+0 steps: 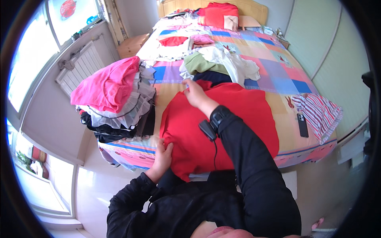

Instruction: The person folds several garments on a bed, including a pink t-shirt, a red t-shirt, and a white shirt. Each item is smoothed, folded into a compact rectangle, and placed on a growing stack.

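A red garment [244,119] lies spread over the near edge of the bed. At its near left corner my left hand [163,156] grips the cloth between thumb and fingers. My right hand [195,93] is at the garment's upper left edge, its fingertips near the border of the cloth; whether they pinch it cannot be told. A black device [207,130] with a cable hangs by my right wrist, over the red cloth. Just beyond the garment lie a green garment [202,64], a white garment [235,64] and a dark blue one [212,78].
Left on the bed stands a tall stack of folded clothes, a pink garment [107,86] on top. At the right lie a smartphone [302,125] and a striped garment [320,114]. More clothes and a red bundle [220,15] are near the wooden headboard [256,10].
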`<state>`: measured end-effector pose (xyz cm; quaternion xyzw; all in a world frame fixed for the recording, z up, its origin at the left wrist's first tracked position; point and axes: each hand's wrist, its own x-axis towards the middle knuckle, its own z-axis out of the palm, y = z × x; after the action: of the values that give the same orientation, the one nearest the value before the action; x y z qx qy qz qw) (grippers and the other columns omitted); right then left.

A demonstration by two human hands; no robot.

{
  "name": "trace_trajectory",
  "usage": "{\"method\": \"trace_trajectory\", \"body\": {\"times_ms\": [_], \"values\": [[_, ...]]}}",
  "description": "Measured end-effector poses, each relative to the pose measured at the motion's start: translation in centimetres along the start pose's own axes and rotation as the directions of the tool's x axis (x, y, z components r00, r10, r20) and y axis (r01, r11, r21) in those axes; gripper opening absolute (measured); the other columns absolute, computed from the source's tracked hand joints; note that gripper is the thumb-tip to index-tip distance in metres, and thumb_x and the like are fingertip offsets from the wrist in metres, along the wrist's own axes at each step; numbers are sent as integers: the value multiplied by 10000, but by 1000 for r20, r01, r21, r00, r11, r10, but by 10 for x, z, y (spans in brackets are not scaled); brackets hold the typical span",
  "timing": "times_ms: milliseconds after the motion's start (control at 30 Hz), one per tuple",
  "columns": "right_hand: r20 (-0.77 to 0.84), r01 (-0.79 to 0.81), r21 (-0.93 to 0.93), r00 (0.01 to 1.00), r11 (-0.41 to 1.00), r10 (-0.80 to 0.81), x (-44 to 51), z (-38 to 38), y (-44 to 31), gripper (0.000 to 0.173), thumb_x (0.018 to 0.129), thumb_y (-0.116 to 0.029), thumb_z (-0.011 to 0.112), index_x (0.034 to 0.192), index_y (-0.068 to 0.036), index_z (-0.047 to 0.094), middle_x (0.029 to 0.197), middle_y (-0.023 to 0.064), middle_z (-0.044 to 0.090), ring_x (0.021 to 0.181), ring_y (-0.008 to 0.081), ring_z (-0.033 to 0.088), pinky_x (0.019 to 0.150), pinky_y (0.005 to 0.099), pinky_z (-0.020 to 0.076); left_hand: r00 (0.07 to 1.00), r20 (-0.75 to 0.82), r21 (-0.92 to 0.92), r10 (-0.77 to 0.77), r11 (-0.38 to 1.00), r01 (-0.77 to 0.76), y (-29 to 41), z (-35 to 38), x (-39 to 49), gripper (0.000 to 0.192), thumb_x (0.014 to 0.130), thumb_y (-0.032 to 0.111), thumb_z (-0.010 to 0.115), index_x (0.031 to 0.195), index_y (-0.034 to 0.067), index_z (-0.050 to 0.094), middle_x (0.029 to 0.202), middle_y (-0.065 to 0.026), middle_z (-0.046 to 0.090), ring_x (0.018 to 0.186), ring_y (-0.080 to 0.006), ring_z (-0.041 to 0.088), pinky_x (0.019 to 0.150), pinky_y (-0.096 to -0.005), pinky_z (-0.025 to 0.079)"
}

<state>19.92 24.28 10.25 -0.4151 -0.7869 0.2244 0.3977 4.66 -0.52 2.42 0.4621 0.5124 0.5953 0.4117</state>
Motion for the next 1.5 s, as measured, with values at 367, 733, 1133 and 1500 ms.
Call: {"method": "trace_trajectory", "body": {"times_ms": [367,733,1133,1500], "values": [[-447,-231,351,810,908,379,-257,-189,96,181,903,9,655,1084,-7,650,1025,63,682,966,171,655,879,297,522,986,-11,-117,-168,979,166,-34,-28,-11,170,1003,55,549,1164,40,495,1068,-97,604,978,-129,550,879,-266,467],[-238,-344,899,133,270,962,-509,-153,128,416,927,-315,695,1261,-145,513,1105,14,606,969,187,574,801,383,467,900,204,-386,-385,813,436,-22,-25,-44,318,940,152,680,1176,-39,587,1112,-127,670,997,-196,661,891,-306,520],[46,23,998,336,-58,941,-469,-130,140,421,941,-174,670,1344,-138,555,1305,99,644,1199,309,609,1037,519,469,966,163,-7,-199,979,203,23,-34,-42,337,991,145,624,1256,-63,601,1127,-86,696,1027,-150,649,904,-291,511],[-191,-140,953,407,268,893,-488,-198,71,416,958,-170,665,1343,-71,541,1199,85,673,1022,222,681,806,350,581,851,61,231,-522,837,497,44,-46,-73,303,1000,192,588,1183,-48,613,914,-102,711,711,-160,683,611,-299,565]]}}
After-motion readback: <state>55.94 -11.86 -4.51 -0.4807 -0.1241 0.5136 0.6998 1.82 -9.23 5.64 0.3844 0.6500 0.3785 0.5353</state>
